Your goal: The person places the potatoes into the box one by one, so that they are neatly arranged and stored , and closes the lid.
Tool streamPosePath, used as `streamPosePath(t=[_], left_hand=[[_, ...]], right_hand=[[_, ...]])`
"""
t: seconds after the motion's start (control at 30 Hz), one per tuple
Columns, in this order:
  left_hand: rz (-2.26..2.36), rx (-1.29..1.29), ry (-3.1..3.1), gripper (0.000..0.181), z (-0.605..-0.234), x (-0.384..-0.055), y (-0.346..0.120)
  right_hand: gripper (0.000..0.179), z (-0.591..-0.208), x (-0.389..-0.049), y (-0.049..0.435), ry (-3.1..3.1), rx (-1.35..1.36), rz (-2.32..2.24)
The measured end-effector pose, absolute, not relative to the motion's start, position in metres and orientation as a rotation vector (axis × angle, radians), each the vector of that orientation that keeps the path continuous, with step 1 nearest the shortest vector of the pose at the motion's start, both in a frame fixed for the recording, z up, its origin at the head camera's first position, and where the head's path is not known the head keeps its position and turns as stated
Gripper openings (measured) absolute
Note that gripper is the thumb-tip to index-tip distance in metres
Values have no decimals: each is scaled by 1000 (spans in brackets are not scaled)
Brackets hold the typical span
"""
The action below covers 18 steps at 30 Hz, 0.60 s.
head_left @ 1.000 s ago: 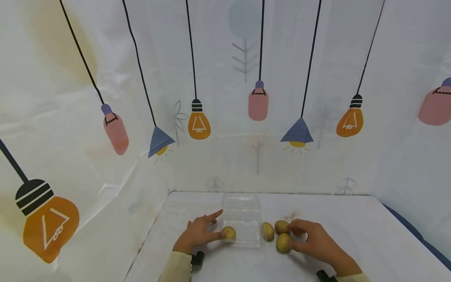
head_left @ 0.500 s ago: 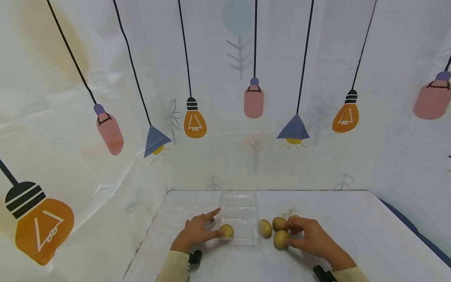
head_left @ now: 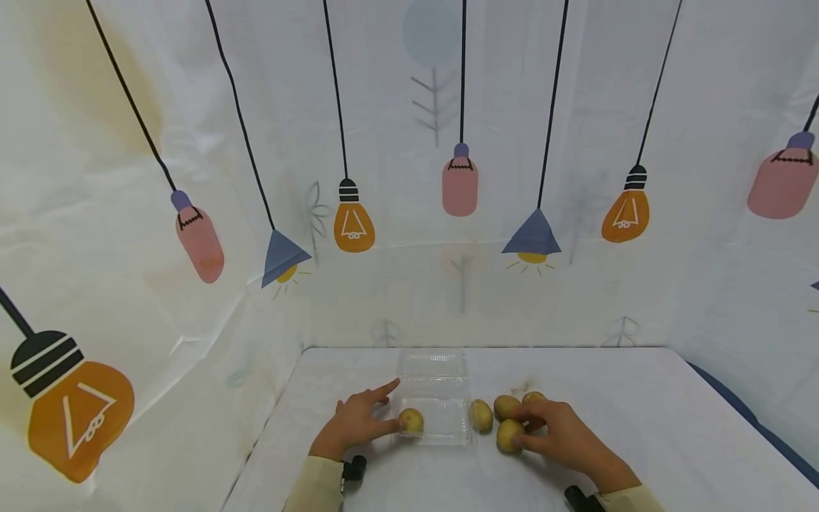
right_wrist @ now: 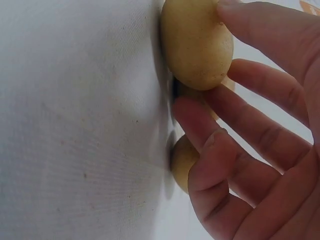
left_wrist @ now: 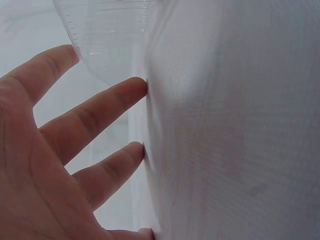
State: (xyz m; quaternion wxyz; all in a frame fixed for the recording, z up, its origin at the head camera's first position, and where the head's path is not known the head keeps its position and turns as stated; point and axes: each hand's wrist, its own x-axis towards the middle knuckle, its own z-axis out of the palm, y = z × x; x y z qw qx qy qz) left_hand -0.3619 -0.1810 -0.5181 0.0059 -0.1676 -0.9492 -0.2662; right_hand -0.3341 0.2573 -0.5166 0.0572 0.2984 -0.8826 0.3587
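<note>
My left hand [head_left: 360, 425] is at the left side of a clear plastic clamshell box [head_left: 448, 423] whose lid lies folded back. Its fingers are spread, the index finger at the box's edge and other fingertips on the tabletop in the left wrist view. Inside the box's front left corner sits one potato [head_left: 411, 421]. To the right, my right hand [head_left: 566, 437] grips a potato [right_wrist: 196, 42] between thumb and fingers, low at the table. Another potato [head_left: 505, 407] lies just behind it, and one more potato [head_left: 533, 397] shows partly behind my fingers.
A further potato [head_left: 482, 416] lies against the box's right wall. White cloth covers the table [head_left: 595, 384], with a small brownish smudge [head_left: 526, 384] behind the potatoes. A white curtain [head_left: 397, 299] printed with lamps hangs along the back and left.
The head view has shifted a little. My right fingers have drawn in around the nearest potato, and the potato behind them has come into view. My left hand keeps its place at the box.
</note>
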Motion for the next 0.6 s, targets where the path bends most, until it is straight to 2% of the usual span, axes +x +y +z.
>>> streamPosePath(t=[0.3,0.6], left_hand=[[-846,-539,-2964,89,-514,-359,-180],[-833,-533,-2971,89,-514,-358,-179]], right_hand=[[47,-516,-334,257,-2701,886,1117],[43,-516,-333,256,-2684,888,1149]])
